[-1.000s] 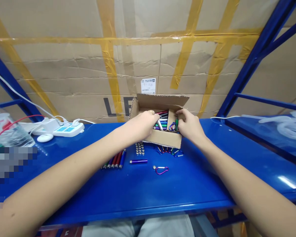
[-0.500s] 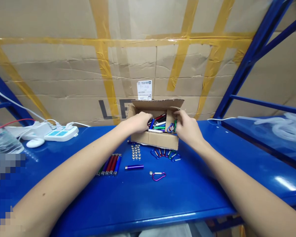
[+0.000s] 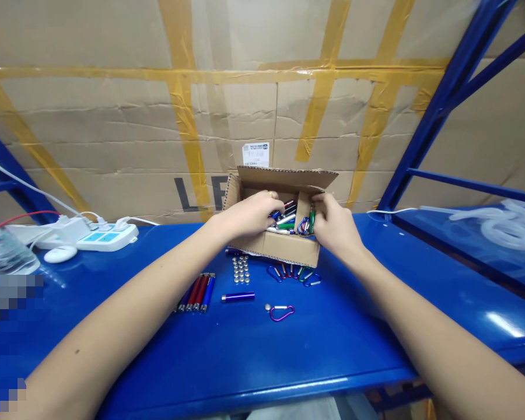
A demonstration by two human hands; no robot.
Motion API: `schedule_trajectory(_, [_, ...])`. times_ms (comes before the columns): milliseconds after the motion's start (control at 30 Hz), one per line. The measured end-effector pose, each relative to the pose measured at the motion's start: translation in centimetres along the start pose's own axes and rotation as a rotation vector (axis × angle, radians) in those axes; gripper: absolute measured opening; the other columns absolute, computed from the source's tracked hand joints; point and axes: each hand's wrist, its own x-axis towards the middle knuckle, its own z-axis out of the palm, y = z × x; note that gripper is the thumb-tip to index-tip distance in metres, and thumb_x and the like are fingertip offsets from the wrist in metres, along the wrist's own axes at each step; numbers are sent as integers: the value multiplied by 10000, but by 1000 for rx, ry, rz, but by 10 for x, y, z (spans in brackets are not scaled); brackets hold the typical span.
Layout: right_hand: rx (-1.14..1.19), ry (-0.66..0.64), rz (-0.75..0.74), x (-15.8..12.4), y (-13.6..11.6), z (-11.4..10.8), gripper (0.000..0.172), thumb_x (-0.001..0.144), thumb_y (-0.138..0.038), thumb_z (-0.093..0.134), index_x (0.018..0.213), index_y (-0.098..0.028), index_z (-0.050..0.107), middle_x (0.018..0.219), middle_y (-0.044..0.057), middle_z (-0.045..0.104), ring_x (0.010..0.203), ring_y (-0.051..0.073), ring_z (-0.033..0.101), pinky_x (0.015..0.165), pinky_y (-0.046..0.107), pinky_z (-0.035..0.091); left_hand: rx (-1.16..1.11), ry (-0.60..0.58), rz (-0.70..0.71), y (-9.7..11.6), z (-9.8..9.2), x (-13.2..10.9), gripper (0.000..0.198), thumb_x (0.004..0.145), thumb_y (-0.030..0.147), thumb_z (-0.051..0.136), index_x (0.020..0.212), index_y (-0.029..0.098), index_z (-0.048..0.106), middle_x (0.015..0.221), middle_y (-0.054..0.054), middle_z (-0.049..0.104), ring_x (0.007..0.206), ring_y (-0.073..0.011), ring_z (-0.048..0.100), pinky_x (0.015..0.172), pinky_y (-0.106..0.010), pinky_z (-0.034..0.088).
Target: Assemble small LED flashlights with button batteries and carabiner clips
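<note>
A small open cardboard box (image 3: 284, 249) stands on the blue shelf (image 3: 262, 350), filled with coloured metal tubes and carabiners. My left hand (image 3: 249, 214) reaches into its left side, fingers curled over the tubes; what they grip is hidden. My right hand (image 3: 335, 224) is curled on the box's right side, fingertips on the cardboard divider (image 3: 303, 209) inside. In front of the box lie a row of coloured tubes (image 3: 196, 291), a cluster of small silver cylinders (image 3: 241, 269), a purple tube (image 3: 238, 297), several carabiners (image 3: 294, 272) and a pink carabiner (image 3: 280, 311).
A white power strip (image 3: 107, 236) with plugs and a white mouse (image 3: 60, 254) lie at the left. A clear plastic bag (image 3: 2, 254) sits far left. Taped cardboard (image 3: 245, 105) walls the back. Blue rack struts (image 3: 446, 99) rise at the right, beside white tubing (image 3: 503, 224).
My left hand has pushed further right into the box among the tubes. The box has tilted slightly, its back flap now higher. My right hand has stayed on the divider.
</note>
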Motion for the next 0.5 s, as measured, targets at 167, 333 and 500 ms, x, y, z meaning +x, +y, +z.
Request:
schedule_trajectory(167, [-6,-5,-22,0,0,0,428,823,-132,458,1224,-182,599,962,142,739,876,310,672,742,396,506,-10,-90,109,7,4,1,253,825,96,535,1014,163,688,994,-92,647,926,-204,602,827,-312,443])
schedule_trajectory(333, [5,-37,-39,-2,0,3,445,813,-101,457,1223,-191,604,1030,131,733,952,316,674,793,412,511,48,-145,126,7,6,2,194,826,109,533,950,162,674,920,-82,654,850,-202,614,743,-299,435])
schedule_trajectory(500, [-11,-47,-48,-2,0,4,482,792,-82,446,1239,-182,597,975,126,739,902,311,682,777,413,512,113,-193,76,9,8,2,170,842,135,530,941,169,664,902,-79,670,814,-203,624,710,-297,435])
